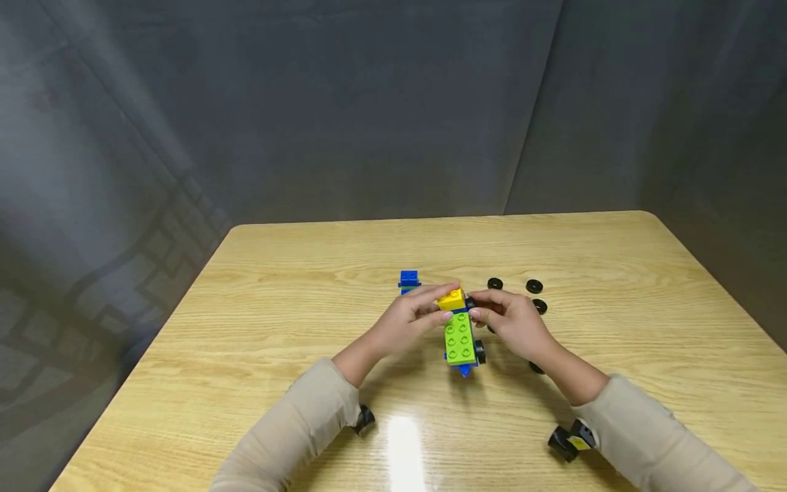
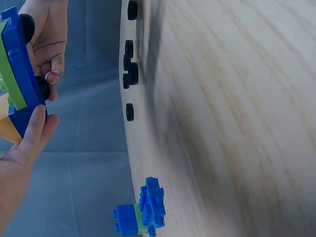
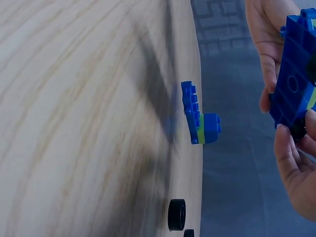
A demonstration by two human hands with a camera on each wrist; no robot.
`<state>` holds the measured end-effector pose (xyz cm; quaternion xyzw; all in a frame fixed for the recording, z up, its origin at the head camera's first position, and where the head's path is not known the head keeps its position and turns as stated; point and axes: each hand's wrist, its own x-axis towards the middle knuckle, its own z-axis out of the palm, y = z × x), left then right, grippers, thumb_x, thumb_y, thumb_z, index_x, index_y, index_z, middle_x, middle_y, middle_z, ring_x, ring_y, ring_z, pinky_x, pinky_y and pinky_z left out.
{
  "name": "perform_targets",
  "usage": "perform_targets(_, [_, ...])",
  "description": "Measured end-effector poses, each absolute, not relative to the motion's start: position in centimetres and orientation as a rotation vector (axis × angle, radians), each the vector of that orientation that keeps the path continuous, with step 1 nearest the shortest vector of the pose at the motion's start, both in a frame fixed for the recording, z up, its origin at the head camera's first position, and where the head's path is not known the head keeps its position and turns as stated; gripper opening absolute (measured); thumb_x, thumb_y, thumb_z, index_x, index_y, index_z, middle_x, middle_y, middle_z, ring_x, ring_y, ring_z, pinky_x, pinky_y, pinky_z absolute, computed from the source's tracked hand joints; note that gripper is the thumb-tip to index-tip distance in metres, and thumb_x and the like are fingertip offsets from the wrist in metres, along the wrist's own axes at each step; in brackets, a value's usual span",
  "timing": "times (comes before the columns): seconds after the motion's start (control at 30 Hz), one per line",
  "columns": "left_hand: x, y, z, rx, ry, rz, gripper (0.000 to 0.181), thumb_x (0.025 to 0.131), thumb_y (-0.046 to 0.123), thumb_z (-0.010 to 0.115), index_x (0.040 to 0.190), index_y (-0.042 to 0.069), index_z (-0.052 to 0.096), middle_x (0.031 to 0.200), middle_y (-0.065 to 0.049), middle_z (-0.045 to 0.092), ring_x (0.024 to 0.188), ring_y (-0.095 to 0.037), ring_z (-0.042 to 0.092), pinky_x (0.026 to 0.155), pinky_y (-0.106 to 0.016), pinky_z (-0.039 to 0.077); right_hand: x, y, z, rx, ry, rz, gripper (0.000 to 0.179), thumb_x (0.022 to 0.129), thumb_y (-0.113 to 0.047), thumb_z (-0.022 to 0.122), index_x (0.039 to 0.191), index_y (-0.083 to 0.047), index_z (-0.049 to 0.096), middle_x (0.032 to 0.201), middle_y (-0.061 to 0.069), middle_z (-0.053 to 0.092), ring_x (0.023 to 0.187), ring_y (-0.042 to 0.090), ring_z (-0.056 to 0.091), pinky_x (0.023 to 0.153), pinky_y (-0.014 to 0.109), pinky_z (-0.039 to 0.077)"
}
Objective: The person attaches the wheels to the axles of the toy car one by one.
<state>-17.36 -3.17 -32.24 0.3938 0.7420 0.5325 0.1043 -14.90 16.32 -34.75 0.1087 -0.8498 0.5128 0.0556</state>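
Item: one block car [image 1: 460, 339], green, blue and yellow, held above the surface [image 1: 295, 287]. Left grip [image 1: 406, 321]: grasping the car by its yellow end. Right grip [image 1: 515, 320]: pinching a black wheel [image 1: 471, 303] at the car's side. My judgement: wheel being seated; I would brace the body leftward, keep the wheel square, press straight inward. Also listed: loose wheels [image 1: 534, 286], near the right grip.

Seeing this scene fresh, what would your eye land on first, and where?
First, the green, blue and yellow toy vehicle, held above the table by the left hand while the right hand pinches its far wheel. Next come the loose black wheels around that hand and the blue build beyond the left.
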Motion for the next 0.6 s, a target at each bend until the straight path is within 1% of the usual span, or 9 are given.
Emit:
perform_targets(0.1, [-17.32,-3.14,-32.07,1.075,2.160,1.622,0.038,0.089,0.006,0.045,0.126,0.000,0.043,0.118,-0.017,0.044,0.085,-0.020,0.058,0.075,-0.031,0.047,-14.96,16.28,-34.79,0.353,-2.580,1.564,0.025,0.082,-0.003,0.055,0.105,0.009,0.056,0.088,0.015,0.060,0.070,0.019,0.057,0.062,0.034,0.049])
perform_targets(0.2, [-17.35,-3.09,-32.18,1.019,2.102,1.674,0.035,0.089,0.005,0.044,0.123,-0.002,0.045,0.116,-0.018,0.043,0.083,-0.021,0.059,0.074,-0.035,0.047,-14.96,16.35,-34.86,0.375,-2.594,1.576,0.027,0.083,-0.004,0.054,0.106,0.009,0.055,0.089,0.016,0.060,0.071,0.019,0.057,0.063,0.035,0.049])
perform_targets(0.4, [-17.50,-3.14,-32.32,1.012,2.085,1.642,0.036,0.088,0.006,0.047,0.123,-0.002,0.045,0.118,-0.017,0.041,0.079,-0.022,0.059,0.071,-0.031,0.048,-14.94,16.39,-34.85,0.439,-2.609,1.597,0.028,0.083,-0.003,0.054,0.109,0.010,0.054,0.097,0.018,0.059,0.076,0.023,0.058,0.065,0.036,0.048])
perform_targets(0.6, [-17.58,-3.18,-32.30,0.992,2.080,1.613,0.035,0.085,0.004,0.052,0.118,-0.002,0.047,0.112,-0.015,0.042,0.082,-0.022,0.052,0.070,-0.030,0.048,-14.98,16.32,-34.79,0.426,-2.651,1.583,0.032,0.084,-0.005,0.054,0.112,0.009,0.051,0.100,0.019,0.058,0.079,0.021,0.058,0.067,0.031,0.048])
